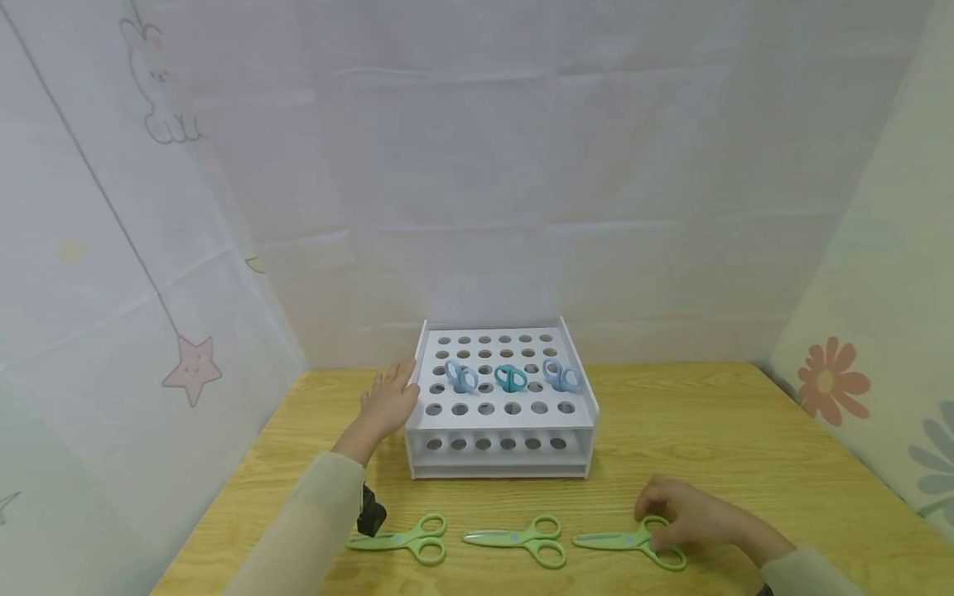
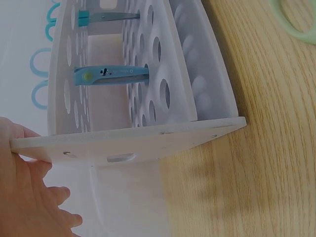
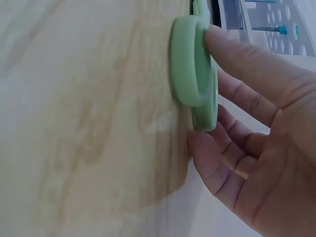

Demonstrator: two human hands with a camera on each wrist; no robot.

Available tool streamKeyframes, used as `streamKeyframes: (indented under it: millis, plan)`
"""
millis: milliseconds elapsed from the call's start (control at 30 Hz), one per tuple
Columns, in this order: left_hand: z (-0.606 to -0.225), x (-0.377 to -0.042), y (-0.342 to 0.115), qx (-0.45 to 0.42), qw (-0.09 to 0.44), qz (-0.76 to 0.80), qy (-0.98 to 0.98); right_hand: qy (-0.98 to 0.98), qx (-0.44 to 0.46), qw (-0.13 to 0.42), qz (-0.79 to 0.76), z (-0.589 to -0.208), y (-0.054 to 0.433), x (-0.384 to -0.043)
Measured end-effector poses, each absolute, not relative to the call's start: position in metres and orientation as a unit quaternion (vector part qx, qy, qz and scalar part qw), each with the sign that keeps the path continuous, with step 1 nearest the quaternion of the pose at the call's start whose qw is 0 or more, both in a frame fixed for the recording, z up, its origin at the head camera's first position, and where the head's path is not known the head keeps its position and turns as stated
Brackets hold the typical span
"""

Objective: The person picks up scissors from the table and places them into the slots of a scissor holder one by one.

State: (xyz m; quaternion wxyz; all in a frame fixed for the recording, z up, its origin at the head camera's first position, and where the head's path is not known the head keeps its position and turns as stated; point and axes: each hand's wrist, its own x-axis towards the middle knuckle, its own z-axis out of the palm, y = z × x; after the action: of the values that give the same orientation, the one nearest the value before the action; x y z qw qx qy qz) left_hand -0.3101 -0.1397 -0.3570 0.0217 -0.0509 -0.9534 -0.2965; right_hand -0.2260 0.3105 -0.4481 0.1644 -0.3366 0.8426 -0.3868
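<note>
A white rack (image 1: 504,452) with rows of round holes holds three upright pairs of scissors: blue scissors (image 1: 461,377) on the left, teal scissors (image 1: 510,378) in the middle and more blue scissors (image 1: 561,377) on the right. Against the rack's left side panel (image 2: 123,143) rests my left hand (image 1: 391,404), its fingers loosely extended. My right hand (image 1: 693,513) pinches a handle loop of the rightmost green scissors (image 3: 185,61), thumb on one side and fingers on the other. Those scissors lie flat on the table, blades pointing left.
Two more green scissors lie in the same row, the middle pair (image 1: 514,539) and the left pair (image 1: 406,540), partly behind the left wrist's black camera (image 1: 370,511). Beneath everything is a wood-grain table (image 1: 671,422). Patterned cloth (image 1: 559,207) hangs around the back and sides.
</note>
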Motion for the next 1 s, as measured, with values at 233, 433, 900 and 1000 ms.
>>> streamKeyframes:
  millis: [233,433,900,1000]
  plan:
    - [-0.3580,-0.3097,-0.1402,-0.050,0.022,-0.292,-0.955,0.842,-0.311,0.186,-0.399,-0.4497,0.3090,-0.2259]
    - [-0.3574,-0.3093,-0.1404,-0.051,0.018,-0.295,-0.954,0.840,-0.314,0.189,-0.400,-0.4486,0.3108,-0.2259]
    - [-0.3545,-0.3084,-0.1390,-0.055,0.023,-0.302,-0.952,0.832,-0.314,0.203,-0.410,-0.4466,0.3118,-0.2257]
    - [-0.3549,-0.3086,-0.1397,-0.055,0.022,-0.302,-0.951,0.830,-0.318,0.204,-0.411,-0.4443,0.3120,-0.2265]
